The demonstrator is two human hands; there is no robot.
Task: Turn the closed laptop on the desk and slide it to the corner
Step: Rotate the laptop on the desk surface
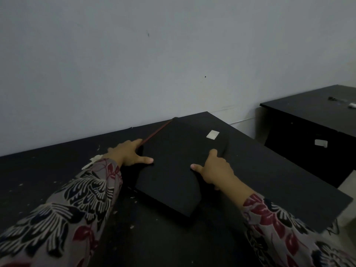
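A closed black laptop (179,160) lies flat on the black desk (269,180), turned at an angle, its far corner close to the wall. A pale sticker (212,135) sits on its lid and a red strip runs along its left edge. My left hand (129,152) grips that left edge, thumb laid on the lid. My right hand (213,170) holds the right edge, thumb on the lid and fingers wrapped over the side. Both arms wear patterned sleeves.
The grey wall (173,64) backs the desk. The desk's far right corner (207,113) lies just beyond the laptop. Torn pale scraps (94,159) dot the desk at left. A second black desk (317,120) stands at the right across a gap, with small objects on top.
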